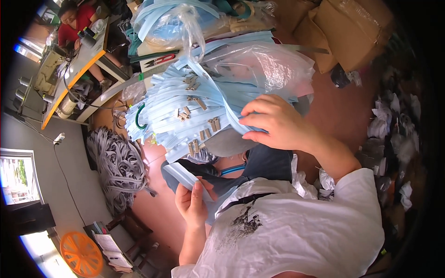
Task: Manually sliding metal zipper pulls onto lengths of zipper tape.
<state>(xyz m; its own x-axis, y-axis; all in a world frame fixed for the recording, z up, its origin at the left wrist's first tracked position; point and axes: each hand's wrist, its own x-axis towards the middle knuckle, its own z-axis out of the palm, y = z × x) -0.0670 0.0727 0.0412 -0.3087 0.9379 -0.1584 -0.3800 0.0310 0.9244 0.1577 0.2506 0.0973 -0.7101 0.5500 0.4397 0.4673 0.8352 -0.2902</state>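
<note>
Pinched between thumb and fingers of my left hand is the end of a pale zipper tape, held above my lap. My right hand has its fingers and thumb closed round a light blue zipper strip that runs up over the pile. In front of me lies a wide heap of light blue zipper tapes, with several metal zipper pulls along it in small groups. A green band loops round the heap's left end.
Clear plastic bags cover tapes behind the heap. Red-handled snips lie at the far edge. A grey strip pile sits on the floor at left, cardboard at far right. A person in red sits at a machine table.
</note>
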